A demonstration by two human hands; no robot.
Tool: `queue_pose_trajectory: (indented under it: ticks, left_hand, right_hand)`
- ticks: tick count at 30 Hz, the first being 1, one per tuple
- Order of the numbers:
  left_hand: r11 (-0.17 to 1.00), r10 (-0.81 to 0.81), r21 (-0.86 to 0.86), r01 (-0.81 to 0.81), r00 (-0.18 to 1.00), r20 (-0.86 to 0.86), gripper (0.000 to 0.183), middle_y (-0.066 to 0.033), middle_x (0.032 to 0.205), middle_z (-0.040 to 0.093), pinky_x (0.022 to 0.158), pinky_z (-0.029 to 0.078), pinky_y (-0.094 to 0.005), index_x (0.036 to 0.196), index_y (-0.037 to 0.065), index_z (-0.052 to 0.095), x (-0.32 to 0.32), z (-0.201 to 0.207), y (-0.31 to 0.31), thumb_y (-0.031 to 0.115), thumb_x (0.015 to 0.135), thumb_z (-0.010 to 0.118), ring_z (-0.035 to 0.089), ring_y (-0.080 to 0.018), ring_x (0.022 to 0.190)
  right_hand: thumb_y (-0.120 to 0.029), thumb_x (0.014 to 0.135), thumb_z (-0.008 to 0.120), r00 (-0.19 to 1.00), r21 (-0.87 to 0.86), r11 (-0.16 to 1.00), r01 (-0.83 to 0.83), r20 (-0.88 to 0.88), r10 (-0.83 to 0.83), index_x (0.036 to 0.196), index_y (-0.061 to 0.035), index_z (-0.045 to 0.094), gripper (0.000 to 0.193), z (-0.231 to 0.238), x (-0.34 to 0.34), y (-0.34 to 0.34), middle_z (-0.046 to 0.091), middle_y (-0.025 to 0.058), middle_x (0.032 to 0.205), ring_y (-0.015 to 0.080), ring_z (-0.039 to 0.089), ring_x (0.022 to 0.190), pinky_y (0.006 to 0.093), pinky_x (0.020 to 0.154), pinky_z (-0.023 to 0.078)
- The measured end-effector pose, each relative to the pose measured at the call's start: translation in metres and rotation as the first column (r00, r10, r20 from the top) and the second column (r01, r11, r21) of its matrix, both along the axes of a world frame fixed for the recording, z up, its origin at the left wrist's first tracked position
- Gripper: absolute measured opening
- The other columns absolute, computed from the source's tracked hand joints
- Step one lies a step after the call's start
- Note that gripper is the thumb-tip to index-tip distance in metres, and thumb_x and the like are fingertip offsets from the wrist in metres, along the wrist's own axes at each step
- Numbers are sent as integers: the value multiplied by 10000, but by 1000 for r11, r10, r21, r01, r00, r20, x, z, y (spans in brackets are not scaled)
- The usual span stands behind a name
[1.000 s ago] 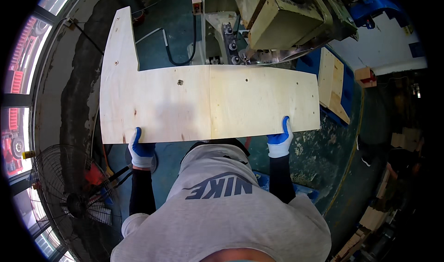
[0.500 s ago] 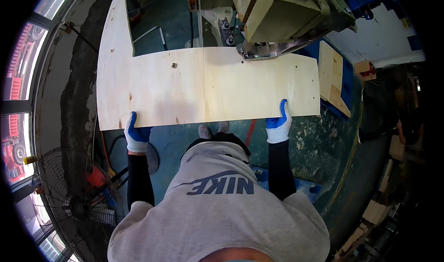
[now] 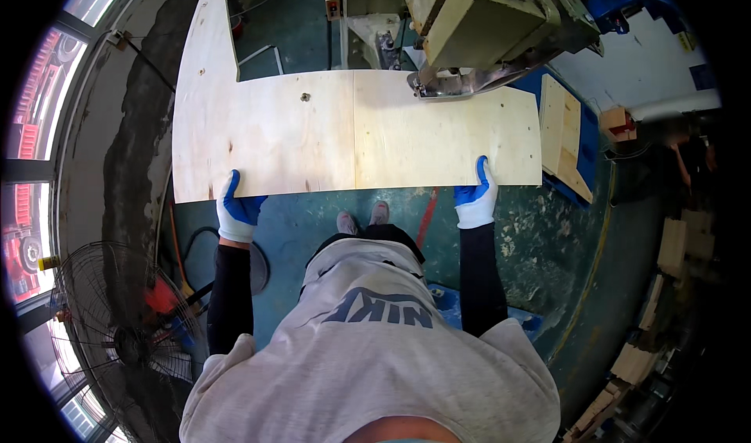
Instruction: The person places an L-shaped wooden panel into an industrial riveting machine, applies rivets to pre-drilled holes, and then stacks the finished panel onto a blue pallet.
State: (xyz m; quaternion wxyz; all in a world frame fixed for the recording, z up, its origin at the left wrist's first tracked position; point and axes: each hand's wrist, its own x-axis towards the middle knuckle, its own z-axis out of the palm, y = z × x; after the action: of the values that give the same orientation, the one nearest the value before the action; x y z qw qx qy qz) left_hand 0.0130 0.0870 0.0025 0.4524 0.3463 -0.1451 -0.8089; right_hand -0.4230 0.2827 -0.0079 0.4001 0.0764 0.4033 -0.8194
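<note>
Green paint, flaked in pale patches, covered the workshop floor (image 3: 520, 247) beneath us. We held a broad plywood panel (image 3: 274, 142) out in front, above that floor, its far edge reaching under an olive-green machine (image 3: 485, 32); a narrow leg ran forward from its left end, a seam crossed its middle, and a metal insert (image 3: 305, 97) sat left of the seam. Our gloved left hand (image 3: 240, 210) gripped the near edge toward the left corner, and our gloved right hand (image 3: 476, 200) gripped the same edge toward the right corner. On both, the thumb lay along the upper face while the fingers were closed underneath, mostly hidden by the wood. Right of the seam, a curved metal arm (image 3: 450, 89) overlapped the far edge; whether the two touched, we could not tell. Beyond the right end, a second wooden piece (image 3: 562, 142) lay on a blue support (image 3: 588, 157). Nearer us, our shoes (image 3: 346, 222) stood left of a red floor line (image 3: 428, 220). Farther out, we had a wire-caged fan (image 3: 129, 345) at left, near the windows (image 3: 31, 235), and cut wood (image 3: 634, 363) at right.
</note>
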Motion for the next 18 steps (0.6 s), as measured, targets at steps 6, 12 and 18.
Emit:
queue_pose_trajectory:
  ticks: [6,12,18]
  left_hand:
    - [1000,7,-1,-7,1000,-7,313,-110,1240,667,946,549,-472,1260,97,615,-4,-4,12,258,992,611,648,-292,1143]
    - [999,22,-28,-25,995,-102,419,-128,1316,636,1035,490,-480,1337,74,576,-19,7,22,357,1034,513,614,-300,1205]
    - [992,127,14,-127,968,-216,385,-115,1242,664,1005,506,-403,1281,37,598,-71,1,41,325,1029,554,633,-271,1149]
  right_hand:
    - [-240,1002,611,1000,-29,999,-18,-5,18,1309,-30,583,372,12,-4,-4,668,112,1234,262,664,1119,410,943,563]
    - [-233,1015,599,1000,-39,999,-1,-21,0,1314,-5,575,378,9,-1,0,656,117,1262,257,632,1179,403,1031,507]
    - [-226,1015,598,1000,-19,1000,24,-17,-24,1332,-15,562,382,10,-4,-7,643,117,1281,252,622,1188,406,1022,511]
